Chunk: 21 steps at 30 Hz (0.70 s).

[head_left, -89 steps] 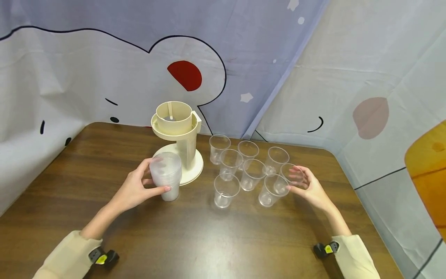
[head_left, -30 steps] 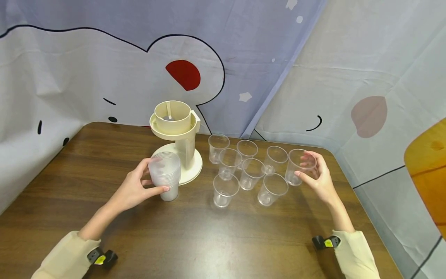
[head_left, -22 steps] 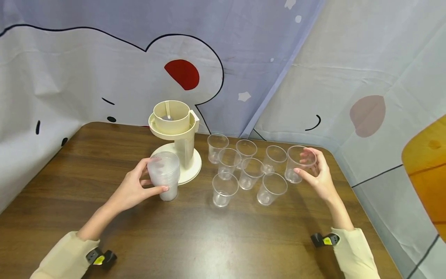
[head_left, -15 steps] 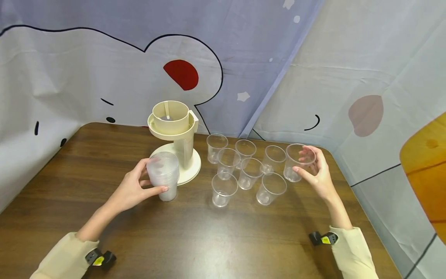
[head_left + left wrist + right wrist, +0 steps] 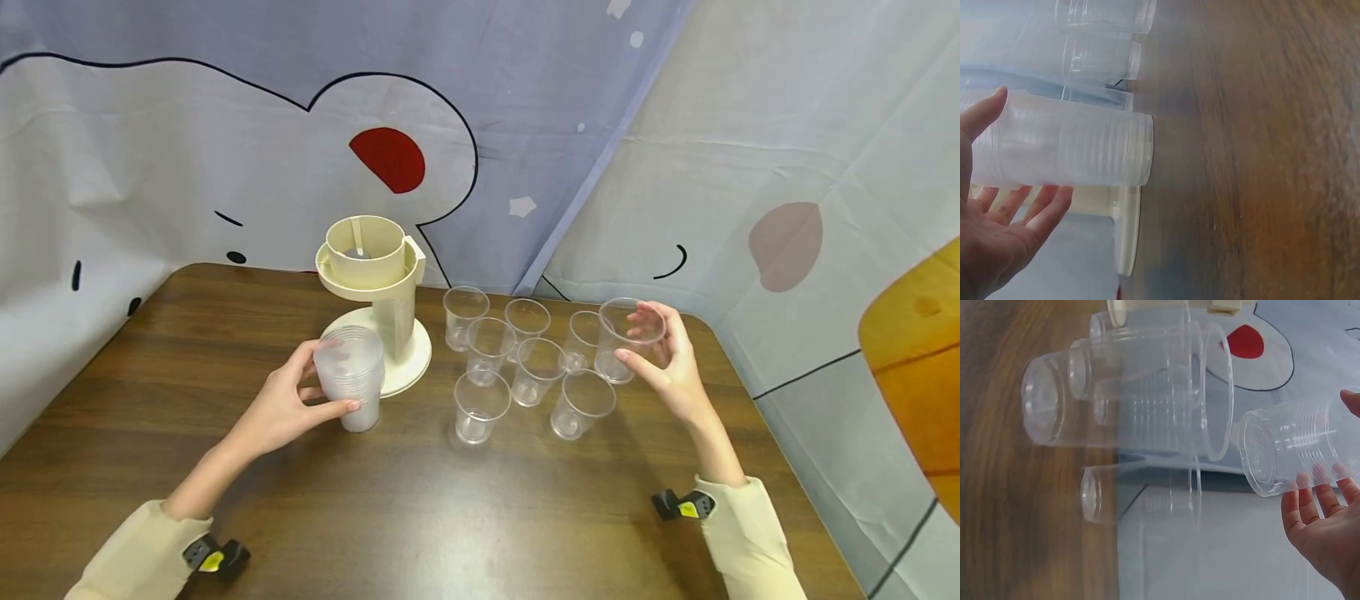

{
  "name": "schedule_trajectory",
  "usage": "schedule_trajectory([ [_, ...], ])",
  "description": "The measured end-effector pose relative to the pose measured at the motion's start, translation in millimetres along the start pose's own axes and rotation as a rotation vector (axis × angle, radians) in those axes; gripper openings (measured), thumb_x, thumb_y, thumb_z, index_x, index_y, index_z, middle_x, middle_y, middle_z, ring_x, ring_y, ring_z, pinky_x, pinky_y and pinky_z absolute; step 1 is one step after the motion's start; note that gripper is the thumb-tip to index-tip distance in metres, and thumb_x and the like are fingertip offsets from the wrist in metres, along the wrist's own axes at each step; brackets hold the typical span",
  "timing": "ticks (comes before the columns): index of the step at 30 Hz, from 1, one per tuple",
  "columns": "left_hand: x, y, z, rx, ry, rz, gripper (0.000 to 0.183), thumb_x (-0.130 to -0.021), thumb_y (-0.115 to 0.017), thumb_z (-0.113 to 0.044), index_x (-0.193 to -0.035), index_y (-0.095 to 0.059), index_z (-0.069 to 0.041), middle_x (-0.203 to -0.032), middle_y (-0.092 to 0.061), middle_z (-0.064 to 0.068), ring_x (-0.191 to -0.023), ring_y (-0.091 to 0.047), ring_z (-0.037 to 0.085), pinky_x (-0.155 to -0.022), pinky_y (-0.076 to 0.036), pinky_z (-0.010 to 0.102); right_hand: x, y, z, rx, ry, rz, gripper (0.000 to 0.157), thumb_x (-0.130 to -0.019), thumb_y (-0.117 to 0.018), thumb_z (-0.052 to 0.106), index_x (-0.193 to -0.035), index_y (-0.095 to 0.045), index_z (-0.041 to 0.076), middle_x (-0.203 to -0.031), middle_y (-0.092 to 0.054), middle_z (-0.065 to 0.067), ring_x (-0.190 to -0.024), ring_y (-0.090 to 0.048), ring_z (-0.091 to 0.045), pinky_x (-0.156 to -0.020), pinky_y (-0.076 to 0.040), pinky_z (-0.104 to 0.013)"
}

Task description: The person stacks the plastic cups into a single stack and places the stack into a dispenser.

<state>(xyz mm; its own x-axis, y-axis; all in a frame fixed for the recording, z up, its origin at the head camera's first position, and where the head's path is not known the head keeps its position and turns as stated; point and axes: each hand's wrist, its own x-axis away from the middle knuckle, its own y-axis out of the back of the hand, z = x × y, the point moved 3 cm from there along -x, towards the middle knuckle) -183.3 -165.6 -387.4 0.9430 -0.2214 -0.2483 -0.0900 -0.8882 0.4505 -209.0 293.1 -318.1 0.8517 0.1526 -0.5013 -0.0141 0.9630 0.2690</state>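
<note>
Clear ribbed cup (image 5: 628, 337) lifted, shifted left, pinched by right hand (image 5: 663, 367); left hand (image 5: 288, 400) grips stack (image 5: 351, 375).

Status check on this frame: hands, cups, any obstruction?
Left hand grips cup stack standing on table. Right hand holds clear cup lifted. Seven loose cups between; dispenser behind stack.

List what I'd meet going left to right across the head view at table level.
Left hand → stack of cups → cream cup holder → loose clear cups on the table → lifted cup → right hand.
</note>
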Motion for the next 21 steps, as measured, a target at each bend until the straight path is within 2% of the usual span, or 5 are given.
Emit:
schedule_trajectory([
  [9, -0.2, 0.4, -0.5, 0.003, 0.011, -0.003, 0.071, -0.076, -0.083, -0.018, -0.132, -0.041, -0.009, -0.128, -0.053, 0.012, -0.116, -0.058, 0.034, -0.085, -0.058, 0.037, -12, -14.8, 7, -0.028, 0.016, 0.023, 0.062, -0.078, -0.06, -0.02, -0.132, -0.04, 0.003, -0.119, -0.052, 0.002, -0.103, -0.051, -0.012, -0.095, -0.044, -0.018],
  [15, 0.5, 0.5, -0.1, 0.002, 0.007, -0.007, 0.07, -0.076, -0.083, -0.017, -0.132, -0.041, -0.009, -0.128, -0.053, 0.012, -0.116, -0.057, 0.033, -0.085, -0.059, 0.036, -20, -28.4, 10, -0.068, 0.026, 0.048, 0.06, -0.078, -0.06, -0.021, -0.131, -0.039, -0.001, -0.117, -0.052, 0.001, -0.101, -0.052, -0.012, -0.09, -0.051, -0.016],
  [21, 0.3, -0.3, 0.6, -0.002, 0.014, 0.0, 0.071, -0.076, -0.083, -0.019, -0.132, -0.041, -0.009, -0.128, -0.054, 0.013, -0.116, -0.058, 0.034, -0.085, -0.058, 0.037, -24, -40.5, 12, -0.08, 0.023, 0.069, 0.06, -0.078, -0.06, -0.02, -0.131, -0.038, -0.003, -0.118, -0.051, 0.0, -0.103, -0.052, -0.013, -0.09, -0.052, -0.017],
])
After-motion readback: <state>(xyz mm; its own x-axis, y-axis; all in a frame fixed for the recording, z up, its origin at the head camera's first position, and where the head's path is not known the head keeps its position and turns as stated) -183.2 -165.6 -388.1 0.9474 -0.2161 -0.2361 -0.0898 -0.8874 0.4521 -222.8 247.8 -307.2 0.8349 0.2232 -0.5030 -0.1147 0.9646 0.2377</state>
